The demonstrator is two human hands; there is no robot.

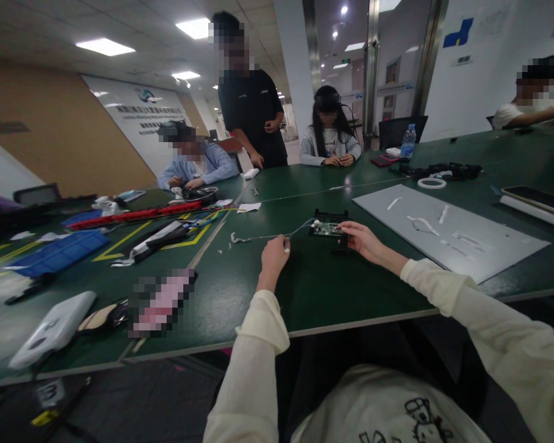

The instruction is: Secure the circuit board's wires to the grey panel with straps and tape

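My right hand [364,240] grips the right edge of a green circuit board [325,228] set in a black frame [331,214], just above the green table. From the board's left side a thin bluish cable [300,229] runs leftward to my left hand [275,255]. The fingers of that hand are pinched together on the cable. Past them, the cable's far stretch ends in a crumpled whitish strip [240,239] near the table's joint. A small pale bit shows at my left fingertips; what it is I cannot make out.
A grey board [489,246] with white strips lies at right, beside a phone on a white box [538,205]. A tape roll [431,183] and bottle [408,143] stand beyond. Left are blue trays [60,252] and a white device [53,329]. Several people are around the table.
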